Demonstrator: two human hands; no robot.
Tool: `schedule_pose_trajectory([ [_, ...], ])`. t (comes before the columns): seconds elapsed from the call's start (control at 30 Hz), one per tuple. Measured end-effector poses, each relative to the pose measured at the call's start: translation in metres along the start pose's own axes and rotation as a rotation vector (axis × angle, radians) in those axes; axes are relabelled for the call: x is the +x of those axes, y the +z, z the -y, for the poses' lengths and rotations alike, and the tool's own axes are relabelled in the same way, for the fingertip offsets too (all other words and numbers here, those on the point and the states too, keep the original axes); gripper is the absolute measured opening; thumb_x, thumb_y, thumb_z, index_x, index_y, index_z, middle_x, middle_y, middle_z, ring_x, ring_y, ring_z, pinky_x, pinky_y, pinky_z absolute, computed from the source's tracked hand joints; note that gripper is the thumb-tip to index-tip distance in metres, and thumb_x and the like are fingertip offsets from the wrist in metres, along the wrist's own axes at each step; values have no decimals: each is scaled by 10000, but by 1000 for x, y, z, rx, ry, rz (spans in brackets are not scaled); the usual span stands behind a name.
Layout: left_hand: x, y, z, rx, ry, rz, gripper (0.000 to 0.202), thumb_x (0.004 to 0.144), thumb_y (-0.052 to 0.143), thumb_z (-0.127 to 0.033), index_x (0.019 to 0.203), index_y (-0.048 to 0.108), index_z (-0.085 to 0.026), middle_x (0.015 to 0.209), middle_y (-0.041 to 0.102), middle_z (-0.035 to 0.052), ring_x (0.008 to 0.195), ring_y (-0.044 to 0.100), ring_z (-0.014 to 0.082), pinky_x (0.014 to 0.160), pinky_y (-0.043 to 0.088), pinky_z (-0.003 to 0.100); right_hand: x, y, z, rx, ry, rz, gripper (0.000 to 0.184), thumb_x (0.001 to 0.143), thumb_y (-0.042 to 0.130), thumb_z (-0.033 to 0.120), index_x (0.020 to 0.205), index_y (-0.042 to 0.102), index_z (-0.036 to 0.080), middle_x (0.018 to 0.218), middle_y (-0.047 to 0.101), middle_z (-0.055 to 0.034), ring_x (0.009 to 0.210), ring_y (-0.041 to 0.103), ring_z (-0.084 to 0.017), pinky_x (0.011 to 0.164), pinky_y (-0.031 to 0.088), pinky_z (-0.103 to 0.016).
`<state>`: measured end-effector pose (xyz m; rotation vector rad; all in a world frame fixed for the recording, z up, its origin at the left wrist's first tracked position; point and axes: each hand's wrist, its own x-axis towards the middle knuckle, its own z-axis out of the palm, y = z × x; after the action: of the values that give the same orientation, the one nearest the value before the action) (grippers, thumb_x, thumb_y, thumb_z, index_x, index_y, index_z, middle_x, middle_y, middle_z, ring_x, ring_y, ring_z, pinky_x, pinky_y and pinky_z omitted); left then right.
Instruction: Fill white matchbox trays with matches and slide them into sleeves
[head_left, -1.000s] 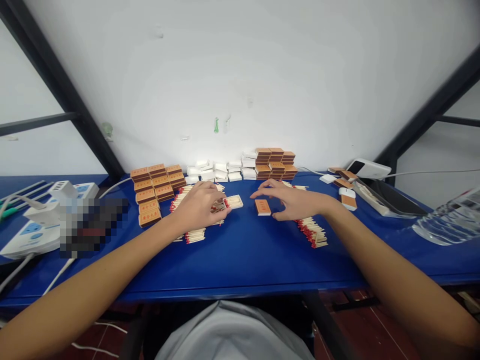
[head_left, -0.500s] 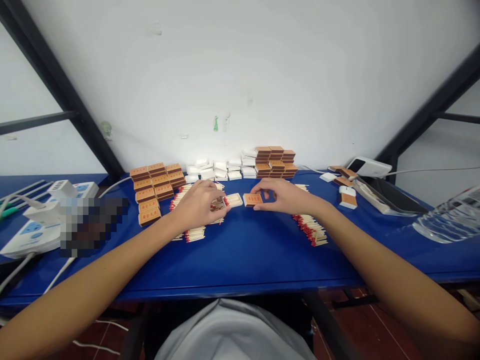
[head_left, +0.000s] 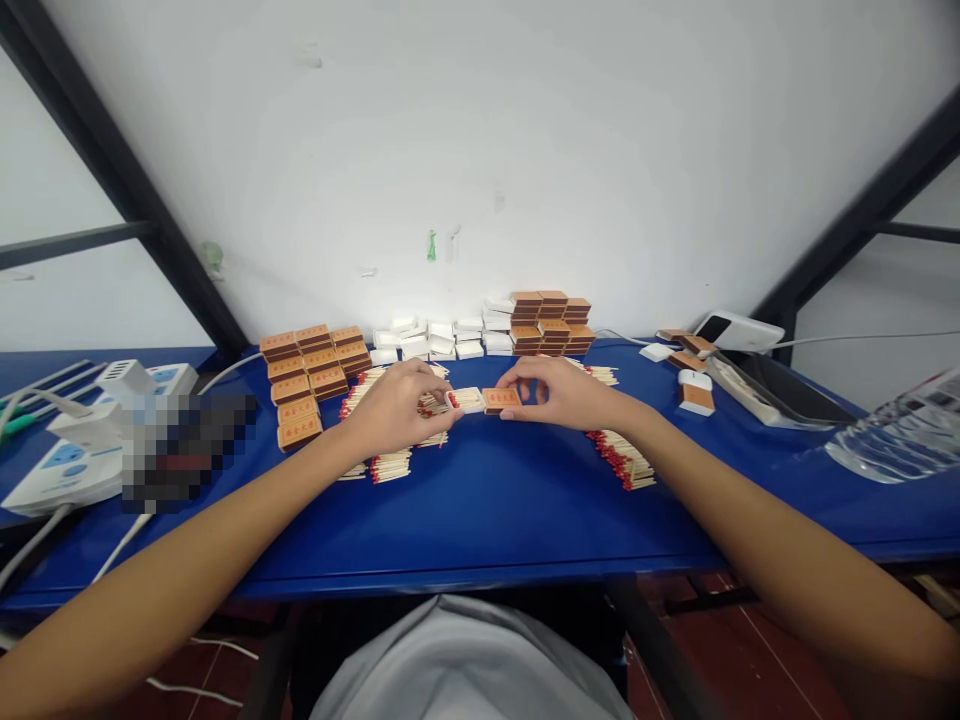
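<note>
My left hand [head_left: 394,405] pinches a white inner tray filled with matches [head_left: 466,399] just above the blue table [head_left: 487,510]. My right hand [head_left: 559,393] grips an orange matchbox sleeve [head_left: 501,400] by its right end. The sleeve's open end meets the tray's end between my hands. Loose red-tipped matches [head_left: 384,465] lie under and in front of my left hand. Another pile of matches [head_left: 622,460] lies beside my right wrist.
Orange matchboxes [head_left: 311,375] are laid out at back left, white empty trays [head_left: 442,340] at back centre, stacked orange sleeves [head_left: 551,322] behind them. A power strip [head_left: 82,440] with cables sits far left. A phone [head_left: 787,390], a white device and a plastic bag lie at right.
My right hand picked the orange sleeve up off the table and carried it left until it met the tray in my left hand. My left hand barely moved.
</note>
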<state>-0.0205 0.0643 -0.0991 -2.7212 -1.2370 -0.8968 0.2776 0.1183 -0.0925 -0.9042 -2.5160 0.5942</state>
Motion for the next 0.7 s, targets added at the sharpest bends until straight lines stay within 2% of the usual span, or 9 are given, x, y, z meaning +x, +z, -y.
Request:
schedule_pose_trajectory([
  [0.3, 2, -4, -2, -128, -102, 7, 256, 931, 749, -472, 865, 802, -230, 891, 794, 57, 972, 721, 262, 781, 565, 358, 0, 1, -2, 33, 25, -15, 549, 870, 766, 694, 1146, 776, 221, 964, 752, -73, 836, 675, -224, 750, 522, -350],
  [0.5, 1, -1, 2, -170, -72, 15, 256, 922, 767, -482, 954, 805, -231, 953, 801, 59, 951, 724, 246, 779, 561, 347, 0, 2, -3, 82, 25, -45, 530, 869, 782, 664, 1173, 774, 230, 1026, 747, -78, 871, 681, -222, 745, 546, -347],
  [0.7, 1, -1, 6, -213, -88, 51, 287, 918, 779, -507, 1023, 817, -242, 1056, 798, 55, 963, 729, 229, 811, 566, 342, 1, 6, -1, 213, 24, -53, 506, 844, 830, 602, 1182, 772, 229, 1153, 751, -93, 967, 701, -230, 861, 599, -388],
])
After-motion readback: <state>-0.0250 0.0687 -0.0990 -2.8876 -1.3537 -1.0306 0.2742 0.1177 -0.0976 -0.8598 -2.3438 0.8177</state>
